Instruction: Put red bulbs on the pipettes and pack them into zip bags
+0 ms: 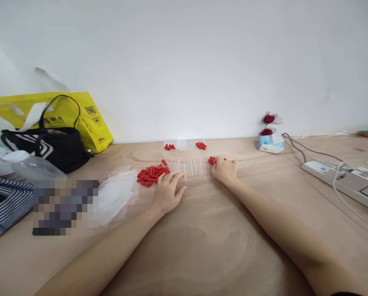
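Observation:
My left hand (168, 192) rests on the wooden table with its fingers spread, beside a pile of small red pieces (150, 174) and the left end of a row of thin clear sticks (190, 170). At the right end of that row, my right hand (224, 169) lies over a few red pieces (211, 160); its fingertips are bent down and what they hold, if anything, is hidden. Farther back, clear bags (182, 144) lie flat with small groups of red pieces at both sides.
Clear zip bags (117, 191) are fanned out left of the red pile. A bottle (36, 166), a black bag (63, 148) and a yellow bag (94, 119) stand far left. At the right are a tissue pack (270, 144) with red roses and a power strip (322, 172) with cables.

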`<state>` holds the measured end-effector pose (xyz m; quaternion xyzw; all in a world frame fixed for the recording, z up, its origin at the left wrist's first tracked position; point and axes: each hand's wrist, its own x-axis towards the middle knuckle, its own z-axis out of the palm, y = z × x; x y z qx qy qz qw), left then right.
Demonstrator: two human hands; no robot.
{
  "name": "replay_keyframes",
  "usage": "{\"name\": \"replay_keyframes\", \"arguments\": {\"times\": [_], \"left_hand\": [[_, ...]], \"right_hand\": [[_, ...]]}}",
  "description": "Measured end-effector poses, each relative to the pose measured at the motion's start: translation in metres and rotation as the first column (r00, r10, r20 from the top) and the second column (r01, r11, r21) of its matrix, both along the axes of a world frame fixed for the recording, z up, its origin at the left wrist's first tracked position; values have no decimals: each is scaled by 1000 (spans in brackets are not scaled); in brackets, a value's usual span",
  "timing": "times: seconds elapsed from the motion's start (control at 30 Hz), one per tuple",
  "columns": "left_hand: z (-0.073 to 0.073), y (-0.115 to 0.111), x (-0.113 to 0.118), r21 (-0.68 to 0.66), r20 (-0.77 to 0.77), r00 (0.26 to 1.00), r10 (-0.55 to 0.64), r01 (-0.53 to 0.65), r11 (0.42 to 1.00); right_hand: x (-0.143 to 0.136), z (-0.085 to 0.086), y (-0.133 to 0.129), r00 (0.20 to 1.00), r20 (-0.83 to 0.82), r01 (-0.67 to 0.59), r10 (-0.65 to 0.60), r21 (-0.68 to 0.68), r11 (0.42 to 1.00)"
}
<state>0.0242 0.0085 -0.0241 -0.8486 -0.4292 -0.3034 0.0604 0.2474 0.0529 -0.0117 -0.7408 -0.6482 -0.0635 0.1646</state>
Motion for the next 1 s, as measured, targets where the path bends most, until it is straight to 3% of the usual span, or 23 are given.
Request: {"name": "replay_keyframes", "arguments": {"times": [0.3,0.4,0.53,0.67,0.83,1.0], "left_hand": [[-2,0,-1,-38,-32,999,-1,0,999],[-1,0,-2,-49,-30,1000,-7,6,999],[-1,0,-2,-59,-27,1000,-10,8,998],[-2,0,-1,-70,-30,999,-20,17,997],[-3,-1,-2,-87,-29,999,-19,17,996],[-2,1,-1,-90,-27,999,-16,14,996]], "right_hand": [[-11,3,-2,996,89,9,0,-97,995],[5,9,4,1000,16,22,-21,-108,994],[49,18,15,981,-140,106,-136,-202,974],[84,14,22,974,-178,85,-139,-284,955],[91,3,25,967,-223,48,-126,-325,944],[92,5,26,960,-245,61,-139,-301,952]]}}
